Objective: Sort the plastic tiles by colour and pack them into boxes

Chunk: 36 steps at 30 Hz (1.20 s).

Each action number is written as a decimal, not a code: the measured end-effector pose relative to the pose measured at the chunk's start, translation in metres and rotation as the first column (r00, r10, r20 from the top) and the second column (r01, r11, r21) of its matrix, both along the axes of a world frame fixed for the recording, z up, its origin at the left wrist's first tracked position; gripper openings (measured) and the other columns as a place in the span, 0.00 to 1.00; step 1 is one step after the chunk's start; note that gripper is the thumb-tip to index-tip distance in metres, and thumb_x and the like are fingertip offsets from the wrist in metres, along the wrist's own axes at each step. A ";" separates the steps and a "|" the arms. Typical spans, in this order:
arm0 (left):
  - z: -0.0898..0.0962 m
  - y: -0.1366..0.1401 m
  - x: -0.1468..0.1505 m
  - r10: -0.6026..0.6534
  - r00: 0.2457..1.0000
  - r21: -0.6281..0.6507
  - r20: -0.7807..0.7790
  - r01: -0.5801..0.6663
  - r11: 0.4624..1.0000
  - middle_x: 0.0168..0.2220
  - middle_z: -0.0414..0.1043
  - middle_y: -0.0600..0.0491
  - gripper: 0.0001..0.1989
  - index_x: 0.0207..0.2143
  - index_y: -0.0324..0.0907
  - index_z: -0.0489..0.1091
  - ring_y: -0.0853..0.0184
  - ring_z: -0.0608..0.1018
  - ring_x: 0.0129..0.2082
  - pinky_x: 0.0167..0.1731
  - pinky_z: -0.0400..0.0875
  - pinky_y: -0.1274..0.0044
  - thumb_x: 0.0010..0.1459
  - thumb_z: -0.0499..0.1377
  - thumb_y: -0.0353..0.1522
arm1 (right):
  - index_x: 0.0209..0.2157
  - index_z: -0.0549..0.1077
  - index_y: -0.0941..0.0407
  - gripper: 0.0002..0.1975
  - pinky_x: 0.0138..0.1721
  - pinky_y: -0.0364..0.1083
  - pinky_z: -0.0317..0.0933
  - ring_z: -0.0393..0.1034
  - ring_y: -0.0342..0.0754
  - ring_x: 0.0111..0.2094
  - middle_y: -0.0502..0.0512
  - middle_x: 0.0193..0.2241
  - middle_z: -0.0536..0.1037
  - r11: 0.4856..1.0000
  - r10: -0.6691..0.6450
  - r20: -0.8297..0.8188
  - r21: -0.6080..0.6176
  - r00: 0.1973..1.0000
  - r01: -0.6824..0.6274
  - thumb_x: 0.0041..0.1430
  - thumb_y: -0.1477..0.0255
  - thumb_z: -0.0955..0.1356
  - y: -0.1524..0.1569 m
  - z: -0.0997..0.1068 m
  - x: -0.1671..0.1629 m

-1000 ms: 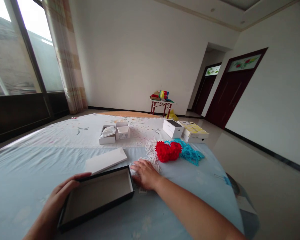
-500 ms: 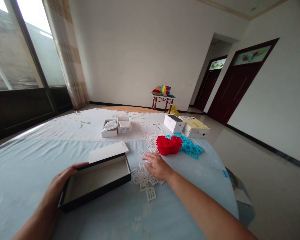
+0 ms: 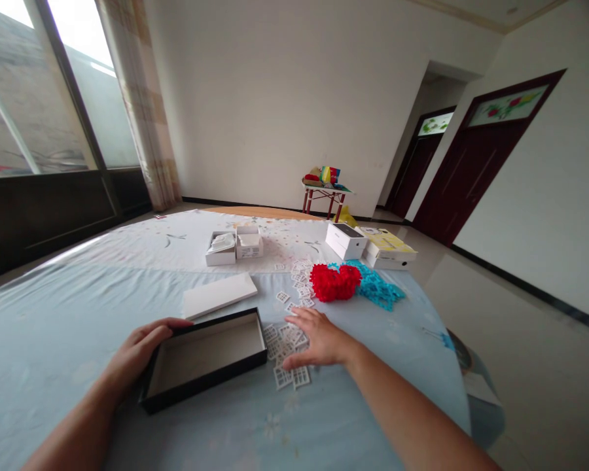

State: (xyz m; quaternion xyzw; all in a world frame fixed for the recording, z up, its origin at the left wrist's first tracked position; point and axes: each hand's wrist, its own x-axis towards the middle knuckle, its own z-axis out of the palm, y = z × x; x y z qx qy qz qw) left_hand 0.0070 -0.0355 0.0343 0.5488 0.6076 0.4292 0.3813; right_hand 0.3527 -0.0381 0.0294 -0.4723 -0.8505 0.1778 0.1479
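My left hand grips the far left corner of a shallow box with black outer sides and a bare pale inside. Over a pile of white plastic lattice pieces shaped like little windows, my right hand is spread, thumb and fingers apart. Its fingertips touch or hover just above the pieces; which of the two I cannot tell. The pile lies against the right end of the box, partly covered by the hand. Behind the box lies a flat white lid or panel.
Beyond the pile sit red plastic pieces and blue plastic pieces. A white phone box and a yellow-topped box stand at the back right. Two small white boxes are farther back. The round table's edge curves along the right.
The black box has shifted slightly towards me and right, away from the white panel. My right hand has come nearer and spread wider, and the lattice pieces lie closer together beside the box.
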 end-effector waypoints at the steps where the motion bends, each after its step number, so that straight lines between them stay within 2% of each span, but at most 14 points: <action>1: -0.002 0.002 -0.003 -0.018 1.000 -0.004 0.001 0.018 1.000 0.30 0.78 0.54 0.19 0.34 0.36 0.74 0.64 0.77 0.31 0.30 0.69 0.81 0.48 0.54 0.41 | 0.58 0.59 0.53 0.48 0.58 0.57 0.42 0.46 0.61 0.60 0.63 0.60 0.55 1.000 0.005 0.033 -0.022 0.999 -0.004 0.36 0.45 0.70 -0.003 0.000 -0.001; 4: -0.008 0.008 -0.014 -0.112 0.994 -0.077 0.014 0.112 0.991 0.34 0.78 0.53 0.22 0.37 0.39 0.73 0.63 0.77 0.34 0.33 0.70 0.79 0.46 0.55 0.45 | 0.56 0.62 0.50 0.46 0.57 0.58 0.42 0.47 0.61 0.59 0.60 0.59 0.57 1.000 0.017 0.076 -0.019 0.997 -0.015 0.35 0.47 0.71 -0.008 -0.002 -0.006; 8: -0.011 0.010 -0.026 -0.212 0.975 -0.168 -0.065 0.199 0.966 0.36 0.77 0.50 0.28 0.40 0.39 0.72 0.59 0.76 0.37 0.35 0.70 0.75 0.43 0.58 0.50 | 0.47 0.71 0.52 0.29 0.53 0.51 0.51 0.58 0.55 0.52 0.57 0.51 0.69 0.998 0.012 0.001 0.062 1.000 -0.012 0.43 0.55 0.72 -0.005 -0.004 -0.005; 11: -0.015 0.011 -0.030 -0.267 0.960 -0.219 -0.080 0.245 0.944 0.38 0.77 0.50 0.29 0.42 0.39 0.71 0.58 0.76 0.39 0.38 0.70 0.73 0.43 0.59 0.49 | 0.43 0.74 0.55 0.20 0.50 0.47 0.55 0.62 0.51 0.47 0.56 0.43 0.74 0.993 0.028 -0.072 0.116 0.997 -0.020 0.46 0.64 0.73 0.000 -0.004 -0.002; 13: -0.017 0.012 -0.031 -0.266 0.962 -0.227 -0.060 0.246 0.942 0.39 0.77 0.49 0.29 0.44 0.39 0.70 0.58 0.76 0.40 0.39 0.70 0.73 0.44 0.59 0.49 | 0.40 0.74 0.56 0.17 0.48 0.45 0.57 0.64 0.50 0.44 0.55 0.39 0.75 0.991 0.031 -0.102 0.134 0.994 -0.017 0.46 0.69 0.73 0.003 -0.005 0.000; 16: -0.017 0.012 -0.031 -0.199 0.979 -0.226 -0.031 0.187 0.956 0.38 0.77 0.49 0.30 0.45 0.39 0.71 0.58 0.76 0.39 0.38 0.70 0.73 0.43 0.61 0.49 | 0.36 0.75 0.56 0.11 0.46 0.45 0.57 0.65 0.48 0.41 0.53 0.35 0.75 0.988 0.049 -0.140 0.153 0.989 -0.027 0.48 0.75 0.72 0.006 -0.008 0.001; 18: -0.013 0.010 -0.032 -0.144 0.990 -0.232 0.013 0.143 0.962 0.36 0.78 0.50 0.29 0.44 0.40 0.71 0.58 0.77 0.38 0.37 0.71 0.74 0.42 0.62 0.48 | 0.36 0.74 0.56 0.10 0.46 0.46 0.57 0.66 0.48 0.41 0.53 0.35 0.76 0.987 0.047 -0.179 0.162 0.983 -0.018 0.49 0.77 0.71 0.009 -0.011 0.002; 22: -0.007 0.005 -0.038 -0.036 0.991 -0.241 0.130 0.067 0.968 0.34 0.78 0.50 0.26 0.40 0.42 0.72 0.59 0.78 0.35 0.34 0.72 0.75 0.40 0.64 0.46 | 0.37 0.73 0.56 0.10 0.46 0.47 0.58 0.67 0.49 0.42 0.55 0.37 0.76 0.984 -0.042 -0.332 0.149 0.942 0.096 0.50 0.77 0.70 0.019 -0.011 0.006; 26: -0.006 0.004 -0.037 -0.036 0.985 -0.276 0.168 0.082 0.958 0.32 0.79 0.51 0.25 0.41 0.42 0.71 0.60 0.78 0.32 0.30 0.73 0.76 0.41 0.64 0.46 | 0.42 0.71 0.55 0.11 0.34 0.44 0.64 0.69 0.43 0.28 0.51 0.30 0.75 0.983 -0.148 -0.534 0.012 0.832 0.182 0.55 0.72 0.66 0.028 0.005 -0.001; 28: -0.007 0.004 -0.032 -0.062 0.988 -0.263 0.145 0.099 0.960 0.32 0.79 0.52 0.26 0.42 0.42 0.71 0.62 0.78 0.31 0.30 0.72 0.77 0.41 0.63 0.46 | 0.43 0.70 0.55 0.12 0.27 0.42 0.64 0.66 0.41 0.22 0.48 0.26 0.72 0.986 -0.161 -0.602 -0.073 0.782 0.147 0.55 0.70 0.66 0.031 0.018 -0.015; 31: -0.005 0.003 -0.025 -0.066 0.992 -0.231 0.111 0.090 0.969 0.31 0.79 0.52 0.26 0.41 0.41 0.72 0.62 0.78 0.31 0.30 0.72 0.78 0.41 0.63 0.46 | 0.43 0.70 0.55 0.13 0.25 0.40 0.64 0.66 0.41 0.23 0.47 0.26 0.72 0.994 -0.089 -0.676 -0.104 0.732 0.025 0.54 0.69 0.67 0.033 0.037 -0.049; 34: 0.000 -0.001 -0.021 -0.071 0.991 -0.220 0.112 0.094 0.971 0.31 0.79 0.51 0.26 0.39 0.40 0.73 0.62 0.78 0.31 0.30 0.72 0.78 0.40 0.64 0.47 | 0.43 0.70 0.54 0.13 0.32 0.42 0.66 0.69 0.43 0.29 0.49 0.29 0.74 0.996 0.037 -0.673 -0.036 0.739 -0.084 0.54 0.69 0.67 0.033 0.049 -0.088; 36: 0.003 -0.003 -0.019 -0.081 0.991 -0.207 0.111 0.102 0.973 0.31 0.79 0.51 0.25 0.38 0.41 0.74 0.62 0.78 0.30 0.30 0.72 0.78 0.40 0.63 0.47 | 0.45 0.70 0.55 0.17 0.38 0.44 0.66 0.71 0.46 0.37 0.52 0.35 0.75 0.986 0.119 -0.641 -0.011 0.758 -0.164 0.52 0.69 0.69 0.031 0.052 -0.109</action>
